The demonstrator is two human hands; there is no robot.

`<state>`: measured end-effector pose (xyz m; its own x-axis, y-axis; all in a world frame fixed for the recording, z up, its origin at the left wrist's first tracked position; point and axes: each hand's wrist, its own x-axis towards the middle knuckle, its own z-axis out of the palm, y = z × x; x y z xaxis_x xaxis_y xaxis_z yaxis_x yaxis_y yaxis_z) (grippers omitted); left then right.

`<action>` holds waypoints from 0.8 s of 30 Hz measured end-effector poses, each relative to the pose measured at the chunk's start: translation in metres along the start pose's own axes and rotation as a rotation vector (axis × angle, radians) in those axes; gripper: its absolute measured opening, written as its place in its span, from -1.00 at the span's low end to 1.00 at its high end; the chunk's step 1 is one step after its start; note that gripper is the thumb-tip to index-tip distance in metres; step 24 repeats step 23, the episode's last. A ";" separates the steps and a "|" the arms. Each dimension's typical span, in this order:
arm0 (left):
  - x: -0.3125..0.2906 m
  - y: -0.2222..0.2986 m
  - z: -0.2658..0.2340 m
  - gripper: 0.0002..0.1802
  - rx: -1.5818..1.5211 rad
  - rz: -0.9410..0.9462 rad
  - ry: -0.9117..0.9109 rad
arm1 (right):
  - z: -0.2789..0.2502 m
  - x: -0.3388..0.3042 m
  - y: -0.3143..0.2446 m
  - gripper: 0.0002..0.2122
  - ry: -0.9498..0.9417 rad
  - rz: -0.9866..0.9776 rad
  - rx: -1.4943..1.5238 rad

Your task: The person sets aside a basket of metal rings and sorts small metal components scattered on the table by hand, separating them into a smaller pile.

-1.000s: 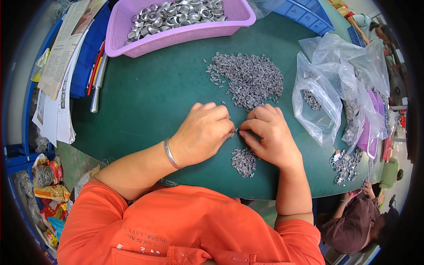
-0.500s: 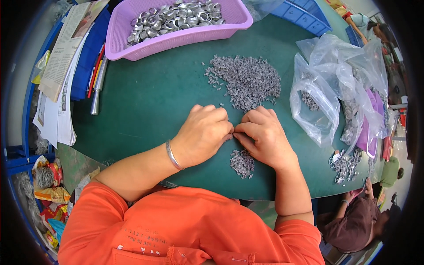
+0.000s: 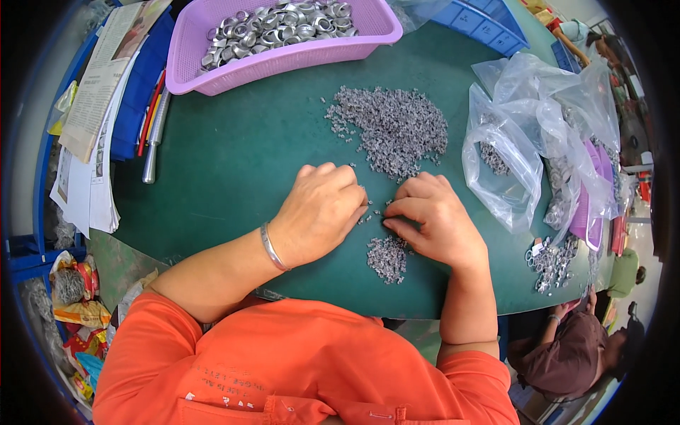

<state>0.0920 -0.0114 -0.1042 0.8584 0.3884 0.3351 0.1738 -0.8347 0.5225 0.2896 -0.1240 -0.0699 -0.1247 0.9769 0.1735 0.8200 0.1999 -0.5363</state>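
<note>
My left hand [image 3: 322, 212], with a silver bangle [image 3: 273, 248] on its wrist, is closed on the green tabletop [image 3: 234, 152], fingers curled under. Opposite it my right hand [image 3: 439, 221] is closed too, thumb and fingers drawn together. What either one grips, if anything, is too small or hidden to tell. A few loose small grey pieces [image 3: 368, 212] lie in the narrow gap between them. Just beyond the hands spreads a large heap of the same small grey pieces [image 3: 397, 131]. A smaller heap [image 3: 387, 260] sits nearer to me, beside my right hand's thumb side.
At the back stands a purple basket [image 3: 283, 71] of metal rings. Clear plastic bags [image 3: 503, 177] and loose metal parts [image 3: 551, 262] lie on the right. Papers [image 3: 92, 177] and pens [image 3: 154, 134] are at left, a blue bin [image 3: 482, 25] at the back right. Another person [image 3: 567, 354] sits at lower right.
My hands, fingertips together before, have parted slightly, the right one shifting right and the left one a little left. Small grey pieces now show between them.
</note>
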 end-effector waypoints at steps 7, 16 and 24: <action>0.002 0.001 -0.004 -0.87 -0.075 -0.020 0.031 | 0.000 -0.001 0.001 -0.88 -0.057 0.012 0.008; -0.003 0.005 0.005 -0.89 -0.065 0.004 -0.020 | 0.004 -0.006 0.008 -0.90 -0.024 0.027 0.057; 0.003 0.001 -0.005 -0.90 -0.087 -0.097 0.076 | 0.003 -0.005 0.008 -0.85 -0.028 0.068 0.153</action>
